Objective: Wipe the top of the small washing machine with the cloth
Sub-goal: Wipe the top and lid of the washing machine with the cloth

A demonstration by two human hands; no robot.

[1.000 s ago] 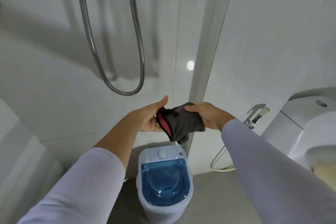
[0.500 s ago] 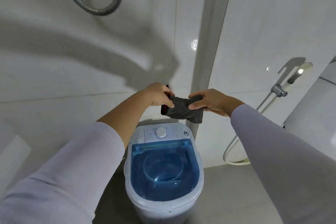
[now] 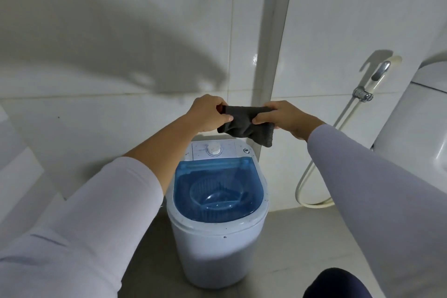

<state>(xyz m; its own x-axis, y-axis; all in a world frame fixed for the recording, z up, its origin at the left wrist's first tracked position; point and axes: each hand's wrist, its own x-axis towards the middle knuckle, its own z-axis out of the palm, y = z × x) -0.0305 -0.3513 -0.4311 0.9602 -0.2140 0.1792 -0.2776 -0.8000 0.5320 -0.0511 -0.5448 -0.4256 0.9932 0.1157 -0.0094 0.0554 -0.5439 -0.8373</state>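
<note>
Both hands hold the dark grey, soft folded cloth stretched between them, the left hand and right hand each in a closed pinching grip on one end, probably to fold it into a pad. It hangs above the small white plastic washing machine on the floor against the wall, clear of its glossy translucent blue lid.

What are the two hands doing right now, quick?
Left hand: closed, gripping the left end of the dark cloth.
Right hand: closed, gripping the cloth's right end.
</note>
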